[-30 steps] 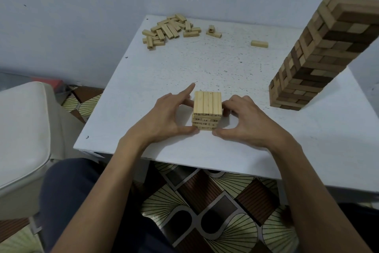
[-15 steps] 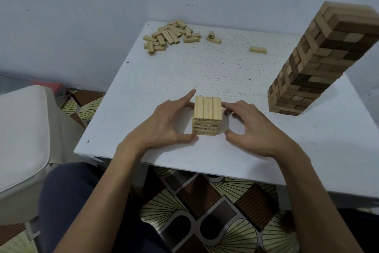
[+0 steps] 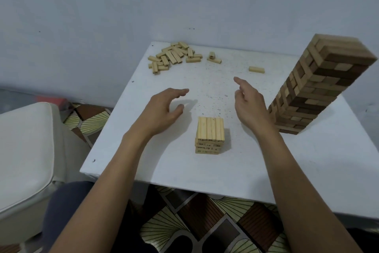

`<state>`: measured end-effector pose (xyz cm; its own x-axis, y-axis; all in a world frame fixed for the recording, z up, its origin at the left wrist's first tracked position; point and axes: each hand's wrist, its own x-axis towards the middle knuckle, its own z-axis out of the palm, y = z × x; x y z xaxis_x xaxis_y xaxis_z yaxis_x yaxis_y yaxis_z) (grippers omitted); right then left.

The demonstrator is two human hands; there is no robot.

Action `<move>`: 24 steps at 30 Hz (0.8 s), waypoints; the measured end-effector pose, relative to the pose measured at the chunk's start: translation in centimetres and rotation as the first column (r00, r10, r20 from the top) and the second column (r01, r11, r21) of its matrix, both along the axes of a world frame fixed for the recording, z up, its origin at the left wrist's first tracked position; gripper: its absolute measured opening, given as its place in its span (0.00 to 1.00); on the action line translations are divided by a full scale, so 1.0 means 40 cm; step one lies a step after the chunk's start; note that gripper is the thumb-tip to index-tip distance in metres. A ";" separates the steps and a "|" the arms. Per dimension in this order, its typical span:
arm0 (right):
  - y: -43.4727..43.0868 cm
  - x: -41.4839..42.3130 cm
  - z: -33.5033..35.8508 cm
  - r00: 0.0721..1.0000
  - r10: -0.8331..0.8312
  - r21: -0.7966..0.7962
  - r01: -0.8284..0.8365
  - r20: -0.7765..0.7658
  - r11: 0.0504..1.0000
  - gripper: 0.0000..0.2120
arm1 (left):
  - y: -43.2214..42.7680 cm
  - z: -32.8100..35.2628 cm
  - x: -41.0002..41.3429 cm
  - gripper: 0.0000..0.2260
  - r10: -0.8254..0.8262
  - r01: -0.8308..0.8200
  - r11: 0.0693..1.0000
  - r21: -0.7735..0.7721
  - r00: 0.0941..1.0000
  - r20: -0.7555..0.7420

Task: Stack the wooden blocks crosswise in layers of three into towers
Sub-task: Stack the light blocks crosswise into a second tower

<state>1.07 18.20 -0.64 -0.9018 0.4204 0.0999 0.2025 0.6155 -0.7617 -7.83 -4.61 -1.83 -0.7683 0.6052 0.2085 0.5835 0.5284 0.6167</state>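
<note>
The square white table (image 3: 205, 92) is peppered with tiny dark specks. The short pale-yellow wooden block stack (image 3: 210, 134) bears dark printed numbers on its sides, and the loose pale wooden blocks (image 3: 174, 56) match it. The tall wooden block tower (image 3: 320, 86) mixes tan and dark brown. The patterned floor (image 3: 194, 222) shows cream fan shapes, brown squares and black bands.
</note>
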 end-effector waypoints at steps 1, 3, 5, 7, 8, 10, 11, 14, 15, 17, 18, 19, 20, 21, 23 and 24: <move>0.009 -0.023 -0.001 1.000 -0.012 0.007 0.012 0.012 1.000 0.22 | 0.009 0.002 -0.017 0.19 0.002 -0.002 1.000 -0.008 1.000 -0.020; 0.030 -0.068 -0.007 0.999 -0.045 0.036 0.044 0.029 0.998 0.23 | 0.028 0.005 -0.054 0.18 0.005 -0.007 1.000 -0.029 0.998 -0.066; 0.056 -0.110 -0.016 0.995 -0.084 0.077 0.080 0.057 0.994 0.23 | 0.049 0.005 -0.096 0.18 0.004 -0.009 0.999 -0.053 0.995 -0.100; 0.078 -0.150 -0.026 0.988 -0.122 0.132 0.109 0.095 0.985 0.24 | 0.071 0.003 -0.140 0.17 0.006 -0.016 0.997 -0.076 0.992 -0.128; 0.087 -0.167 -0.029 0.983 -0.146 0.165 0.126 0.116 0.978 0.25 | 0.083 0.003 -0.162 0.17 0.008 -0.020 0.996 -0.089 0.990 -0.143; 0.101 -0.201 -0.038 0.969 -0.190 0.246 0.147 0.160 0.958 0.25 | 0.108 0.004 -0.204 0.17 0.017 -0.036 0.993 -0.112 0.986 -0.165; 0.107 -0.215 -0.043 0.958 -0.209 0.280 0.149 0.197 0.948 0.25 | 0.123 0.004 -0.225 0.17 0.025 -0.047 0.991 -0.126 0.984 -0.174; 0.123 -0.256 -0.057 0.914 -0.254 0.335 0.144 0.315 0.931 0.25 | 0.173 -0.001 -0.287 0.18 0.039 -0.078 0.979 -0.188 0.978 -0.204; 0.128 -0.271 -0.060 0.905 -0.262 0.339 0.143 0.337 0.930 0.25 | 0.191 -0.006 -0.306 0.18 0.041 -0.088 0.974 -0.208 0.975 -0.219; 0.135 -0.302 -0.069 0.901 -0.262 0.352 0.135 0.345 0.926 0.25 | 0.224 -0.017 -0.339 0.19 0.045 -0.107 0.964 -0.243 0.967 -0.249; 0.137 -0.316 -0.072 0.904 -0.263 0.361 0.135 0.336 0.923 0.25 | 0.240 -0.023 -0.352 0.19 0.050 -0.119 0.959 -0.256 0.964 -0.263; 0.138 -0.330 -0.075 0.910 -0.265 0.373 0.137 0.319 0.918 0.24 | 0.255 -0.028 -0.364 0.20 0.054 -0.130 0.956 -0.264 0.959 -0.277; 0.138 -0.341 -0.076 0.917 -0.270 0.390 0.143 0.294 0.910 0.24 | 0.269 -0.032 -0.375 0.20 0.053 -0.135 0.953 -0.270 0.955 -0.293; 0.138 -0.351 -0.077 0.925 -0.274 0.409 0.150 0.265 0.900 0.24 | 0.282 -0.037 -0.384 0.21 0.043 -0.133 0.952 -0.275 0.950 -0.308; 0.137 -0.370 -0.074 0.941 -0.266 0.447 0.150 0.208 0.882 0.23 | 0.308 -0.049 -0.401 0.21 0.005 -0.109 0.950 -0.292 0.942 -0.337; 0.135 -0.379 -0.071 0.948 -0.252 0.450 0.143 0.192 0.882 0.22 | 0.319 -0.056 -0.407 0.22 -0.025 -0.088 0.948 -0.304 0.936 -0.350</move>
<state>-14.09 23.59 -3.48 -0.8236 0.5578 0.1026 0.4954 0.7956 -0.3487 -24.10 8.16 -4.06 -0.7023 0.6590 0.2692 0.7090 0.6815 0.1813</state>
